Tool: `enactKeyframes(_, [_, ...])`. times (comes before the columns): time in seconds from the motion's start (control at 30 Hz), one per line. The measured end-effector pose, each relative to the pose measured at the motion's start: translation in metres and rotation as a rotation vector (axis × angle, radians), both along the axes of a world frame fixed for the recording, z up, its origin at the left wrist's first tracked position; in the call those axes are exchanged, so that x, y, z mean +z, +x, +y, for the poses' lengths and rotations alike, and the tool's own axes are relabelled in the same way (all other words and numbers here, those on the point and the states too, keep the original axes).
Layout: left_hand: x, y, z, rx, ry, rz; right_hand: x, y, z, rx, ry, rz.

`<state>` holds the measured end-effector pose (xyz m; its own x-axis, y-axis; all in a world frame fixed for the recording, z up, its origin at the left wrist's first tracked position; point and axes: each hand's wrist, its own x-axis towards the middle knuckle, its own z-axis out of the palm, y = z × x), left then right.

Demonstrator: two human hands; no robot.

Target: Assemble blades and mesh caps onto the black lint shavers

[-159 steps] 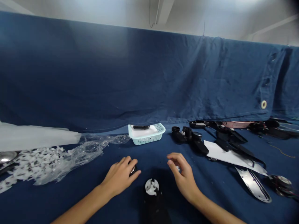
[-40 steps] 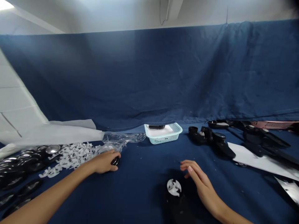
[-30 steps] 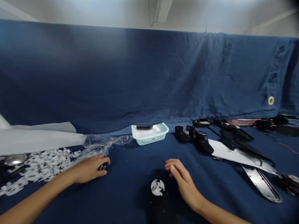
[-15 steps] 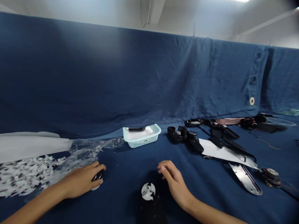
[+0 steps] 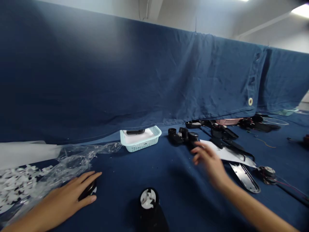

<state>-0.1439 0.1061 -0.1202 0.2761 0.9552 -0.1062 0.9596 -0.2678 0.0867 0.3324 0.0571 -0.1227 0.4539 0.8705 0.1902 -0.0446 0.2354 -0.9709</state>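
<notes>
My left hand [image 5: 64,199] lies low on the blue cloth at the lower left, fingers curved over a small round black part [image 5: 88,190] that peeks out beneath them. My right hand [image 5: 209,161] is stretched out to the right, blurred by motion, fingers apart and holding nothing, just short of a white sheet [image 5: 224,153] and a cluster of black parts [image 5: 181,136]. A black cylinder with a white slotted top [image 5: 148,199] stands between the hands at the bottom centre.
A pale green basket [image 5: 140,139] sits at the foot of the hanging blue cloth. Crumpled clear plastic [image 5: 72,160] and white scraps [image 5: 14,183] lie on the left. A silver plate [image 5: 244,176], a small motor with wires [image 5: 266,173] and more black parts lie on the right.
My right hand has left the cylinder and reached out to the right toward the black parts. My left hand has slid nearer with the round part. The view has turned to the right.
</notes>
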Motion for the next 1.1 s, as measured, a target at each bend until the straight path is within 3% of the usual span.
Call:
enactKeyframes(0.07, [0.000, -0.005, -0.001, -0.003, 0.026, -0.025, 0.009, 0.033, 0.000, -0.205, 0.054, -0.006])
enactKeyframes(0.13, [-0.001, -0.009, -0.003, -0.004, 0.080, -0.040, 0.009, 0.044, -0.009, -0.256, 0.048, -0.042])
enactKeyframes(0.3, [-0.012, -0.008, -0.015, -0.006, 0.256, -0.025, -0.019, -0.006, -0.048, 0.098, -0.133, -0.193])
enactKeyframes(0.4, [-0.026, -0.003, -0.024, -0.024, 0.367, -0.029, -0.032, -0.041, -0.060, 0.331, -0.120, -0.315])
enactKeyframes(0.57, [-0.045, 0.002, -0.036, 0.077, 0.402, -0.089, -0.023, -0.079, -0.055, 0.427, 0.125, -0.419])
enactKeyframes(0.63, [-0.049, 0.002, -0.038, 0.093, 0.441, -0.087, -0.017, -0.091, -0.052, 0.485, 0.099, -0.364])
enactKeyframes(0.8, [-0.052, -0.001, -0.039, 0.064, 0.457, -0.074, -0.019, -0.108, -0.047, 0.817, -0.087, -0.359])
enactKeyframes(0.9, [-0.054, -0.003, -0.039, 0.059, 0.440, -0.090, -0.027, -0.110, -0.044, 0.872, -0.084, -0.342])
enactKeyframes(1.1, [-0.053, -0.003, -0.041, 0.072, 0.441, -0.125, -0.032, -0.112, -0.043, 0.847, -0.105, -0.331])
